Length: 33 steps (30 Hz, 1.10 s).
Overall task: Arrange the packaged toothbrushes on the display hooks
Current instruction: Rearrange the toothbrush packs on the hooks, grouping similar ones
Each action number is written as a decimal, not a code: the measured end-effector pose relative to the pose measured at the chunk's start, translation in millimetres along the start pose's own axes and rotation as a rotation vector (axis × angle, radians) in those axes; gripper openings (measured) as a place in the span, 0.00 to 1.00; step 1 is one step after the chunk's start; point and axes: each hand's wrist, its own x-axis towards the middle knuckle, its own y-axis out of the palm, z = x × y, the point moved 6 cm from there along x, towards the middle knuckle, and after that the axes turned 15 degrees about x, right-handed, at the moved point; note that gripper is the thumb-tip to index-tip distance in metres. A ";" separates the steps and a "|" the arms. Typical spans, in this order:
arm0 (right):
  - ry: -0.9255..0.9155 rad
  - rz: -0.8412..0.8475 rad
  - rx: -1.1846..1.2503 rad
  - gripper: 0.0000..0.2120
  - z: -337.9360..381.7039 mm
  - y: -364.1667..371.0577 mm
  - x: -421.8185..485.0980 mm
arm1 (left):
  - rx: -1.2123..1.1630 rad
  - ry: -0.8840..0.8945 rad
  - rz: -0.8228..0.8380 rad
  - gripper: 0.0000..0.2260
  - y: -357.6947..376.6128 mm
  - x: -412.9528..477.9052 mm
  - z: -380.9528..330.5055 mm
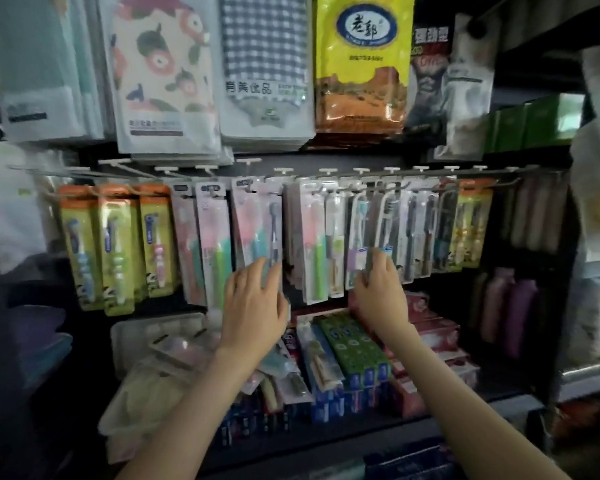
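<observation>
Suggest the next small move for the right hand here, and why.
Probably let the right hand ease the toothbrush pack down to hang straight, then release it. Its grip is on the pack's lower end, the pack's top reaches the hook rail, and the left hand only rests on the pink-and-green pack beside it.

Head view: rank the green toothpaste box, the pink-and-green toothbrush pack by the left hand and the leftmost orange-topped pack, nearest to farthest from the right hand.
From the right hand, holding a hanging toothbrush pack:
1. green toothpaste box, just below, lying flat.
2. pink-and-green toothbrush pack, hanging to the left.
3. leftmost orange-topped pack, far left.
</observation>
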 end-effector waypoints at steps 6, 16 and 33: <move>0.128 -0.090 -0.021 0.22 -109.8 -84.3 38.4 | -0.051 0.073 0.039 0.23 30.9 40.9 -121.0; 0.280 -0.116 0.073 0.35 -225.8 -137.5 131.6 | -0.093 0.063 0.110 0.22 79.8 96.4 -256.7; 0.038 0.055 0.010 0.24 -227.2 -130.5 141.7 | -0.590 -0.174 0.278 0.22 106.3 152.8 -318.1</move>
